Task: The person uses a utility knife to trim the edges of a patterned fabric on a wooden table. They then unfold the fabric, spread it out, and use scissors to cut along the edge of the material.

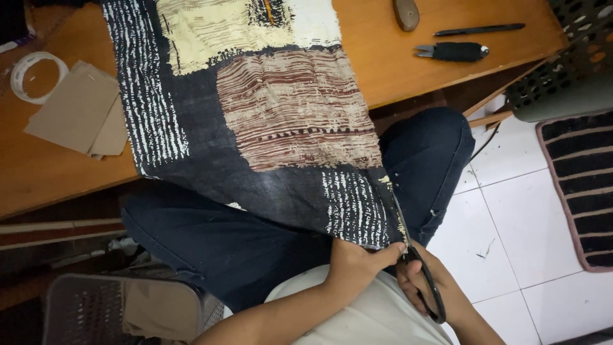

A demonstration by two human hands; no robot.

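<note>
Right hand point(424, 281) held scissors point(421, 281) in closed grip at cloth point(281, 121) edge over lap; left hand point(354, 265) pinched cloth beside blades. Best kept taut, cutting along edge.

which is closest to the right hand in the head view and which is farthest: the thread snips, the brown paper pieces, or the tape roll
From the right hand:
1. thread snips, far table edge, right side
2. brown paper pieces, left on the table
3. tape roll, far left, just past the paper

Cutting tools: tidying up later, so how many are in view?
2. Black-handled scissors in the right hand, at the patterned fabric edge; small black snips on the wooden table. Others may be hidden.
</note>
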